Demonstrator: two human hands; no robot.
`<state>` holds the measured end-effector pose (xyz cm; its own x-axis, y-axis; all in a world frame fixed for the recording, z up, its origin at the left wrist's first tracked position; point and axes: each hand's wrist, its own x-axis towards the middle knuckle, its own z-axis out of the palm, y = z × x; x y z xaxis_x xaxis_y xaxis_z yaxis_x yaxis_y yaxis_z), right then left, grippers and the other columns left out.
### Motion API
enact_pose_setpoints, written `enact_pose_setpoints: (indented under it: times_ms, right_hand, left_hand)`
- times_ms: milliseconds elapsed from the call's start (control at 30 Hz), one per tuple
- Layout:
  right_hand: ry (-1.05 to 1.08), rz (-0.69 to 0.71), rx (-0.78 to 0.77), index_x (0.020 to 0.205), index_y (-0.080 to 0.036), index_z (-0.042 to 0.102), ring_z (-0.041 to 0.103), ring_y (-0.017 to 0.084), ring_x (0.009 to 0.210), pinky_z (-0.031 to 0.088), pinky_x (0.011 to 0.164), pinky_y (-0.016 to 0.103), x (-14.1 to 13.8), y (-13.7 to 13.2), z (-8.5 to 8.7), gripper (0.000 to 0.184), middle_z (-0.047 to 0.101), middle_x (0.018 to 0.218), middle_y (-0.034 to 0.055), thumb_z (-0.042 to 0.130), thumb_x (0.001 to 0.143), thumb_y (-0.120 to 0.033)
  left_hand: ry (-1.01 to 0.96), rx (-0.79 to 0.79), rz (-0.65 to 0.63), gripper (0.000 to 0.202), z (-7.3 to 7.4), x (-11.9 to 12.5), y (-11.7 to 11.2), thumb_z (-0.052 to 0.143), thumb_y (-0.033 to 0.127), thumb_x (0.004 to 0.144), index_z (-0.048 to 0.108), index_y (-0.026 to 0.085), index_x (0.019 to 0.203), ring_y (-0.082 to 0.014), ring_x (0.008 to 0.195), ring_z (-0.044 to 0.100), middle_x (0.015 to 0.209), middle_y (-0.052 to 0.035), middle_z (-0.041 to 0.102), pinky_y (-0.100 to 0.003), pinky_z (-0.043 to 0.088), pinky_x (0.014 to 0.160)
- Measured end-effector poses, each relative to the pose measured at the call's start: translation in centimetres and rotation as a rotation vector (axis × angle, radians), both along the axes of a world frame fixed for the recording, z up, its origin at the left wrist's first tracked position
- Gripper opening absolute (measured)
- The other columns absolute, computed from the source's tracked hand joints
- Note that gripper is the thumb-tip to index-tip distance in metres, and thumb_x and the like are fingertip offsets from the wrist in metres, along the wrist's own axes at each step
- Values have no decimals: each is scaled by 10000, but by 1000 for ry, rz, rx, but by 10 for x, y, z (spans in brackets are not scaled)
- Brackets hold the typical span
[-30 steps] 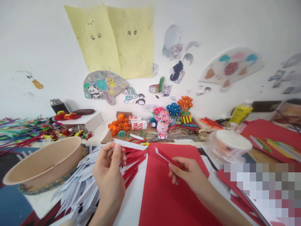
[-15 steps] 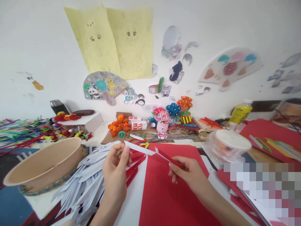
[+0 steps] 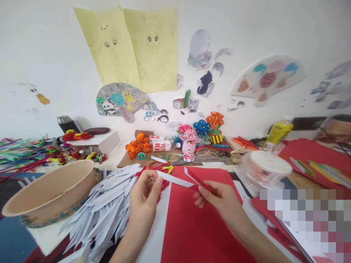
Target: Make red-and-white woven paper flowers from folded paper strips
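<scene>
My left hand (image 3: 145,199) pinches one end of a narrow folded paper strip (image 3: 175,180), white side up, above the desk. My right hand (image 3: 216,199) pinches a second folded strip (image 3: 199,179), red with a white edge, its tip pointing up and left. The tips of the two strips meet between my hands. Both hands hover over a large red paper sheet (image 3: 192,226). A heap of similar folded strips (image 3: 106,208), white and red, lies left of my left hand.
A tan paper bowl (image 3: 46,193) stands at the left. A clear lidded tub (image 3: 267,168) sits at the right, beside more red sheets (image 3: 309,155) and a yellow bottle (image 3: 279,130). Glue bottles (image 3: 161,145), small paper flower pots (image 3: 201,133) and coloured sticks (image 3: 22,151) line the back.
My left hand has carried its strip rightward and slightly down, until its tip meets the strip in my right hand. My right hand has barely moved.
</scene>
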<state>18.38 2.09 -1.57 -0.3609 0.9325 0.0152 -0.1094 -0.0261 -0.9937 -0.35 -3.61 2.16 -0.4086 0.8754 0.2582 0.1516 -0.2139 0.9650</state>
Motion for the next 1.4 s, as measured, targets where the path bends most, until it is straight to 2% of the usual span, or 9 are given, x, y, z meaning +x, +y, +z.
enact_pose_setpoints:
  times_ms: [167, 500, 600, 700, 833, 900, 1067, 1200, 1400]
  right_hand:
    - [33, -9, -17, 727, -126, 691, 663, 155, 549, 540, 551, 252, -1, -1, -1, 383, 714, 668, 76, 711, 750, -507]
    - [100, -8, -44, 741, -114, 699, 668, 162, 580, 543, 576, 263, -1, 0, -4, 391, 721, 702, 97, 723, 741, -504]
    - [96, 3, -56, 737, -112, 696, 661, 160, 572, 538, 572, 265, -1, 0, -2, 399, 719, 698, 96, 728, 733, -510]
    - [81, 0, -39, 731, -113, 693, 658, 163, 574, 534, 578, 272, -1, -2, 1, 399, 718, 698, 97, 716, 745, -510]
    - [85, 20, -44, 747, -116, 701, 667, 165, 602, 535, 601, 272, -1, -2, 2, 386, 724, 724, 96, 708, 759, -501]
    - [108, 21, -66, 757, -118, 706, 673, 171, 613, 540, 607, 275, -1, -2, 1, 384, 727, 731, 95, 723, 744, -501]
    - [136, -1, -92, 795, -122, 720, 685, 177, 639, 550, 635, 279, -1, -1, -1, 375, 733, 745, 93, 739, 731, -491]
    - [48, -13, -20, 777, -130, 715, 683, 187, 653, 548, 658, 290, 0, 0, 1, 398, 729, 709, 85, 701, 752, -527]
    - [-83, 1, 86, 695, -140, 682, 643, 165, 556, 521, 581, 271, 0, 1, 0, 442, 693, 611, 62, 642, 778, -573]
  left_hand:
    - [165, -35, -51, 228, -6, 2, 1, 557, 389, 856, 477, 200, 759, -102, 581, 433, 658, 43, 462, -209, 350, 542]
    - [289, -123, -80, 245, -6, 0, 4, 500, 410, 856, 452, 206, 730, -138, 621, 467, 657, 28, 470, -238, 376, 590]
    - [275, -109, -78, 238, -3, 0, 4, 515, 402, 838, 456, 204, 720, -170, 764, 529, 814, -23, 570, -248, 409, 664]
    - [122, -97, -116, 229, 0, 1, 3, 554, 374, 811, 446, 201, 705, -179, 867, 562, 987, -51, 615, -245, 422, 721]
    - [-35, -130, -121, 221, 3, 5, 3, 587, 343, 774, 435, 207, 688, -148, 685, 554, 707, 10, 579, -230, 413, 645]
    - [-55, -139, -107, 218, 3, 5, 4, 598, 337, 754, 440, 207, 679, -142, 642, 551, 644, 27, 549, -231, 414, 629]
    - [-39, -121, -135, 213, 0, 4, 6, 591, 335, 743, 444, 203, 665, -135, 624, 557, 612, 33, 557, -234, 424, 627]
    - [-56, -127, -142, 201, 2, 6, 5, 593, 311, 741, 448, 201, 655, -133, 609, 557, 606, 26, 583, -236, 432, 615]
    - [-119, -154, -137, 158, 8, 8, 3, 587, 253, 751, 473, 196, 658, -136, 621, 592, 567, 34, 573, -236, 456, 659]
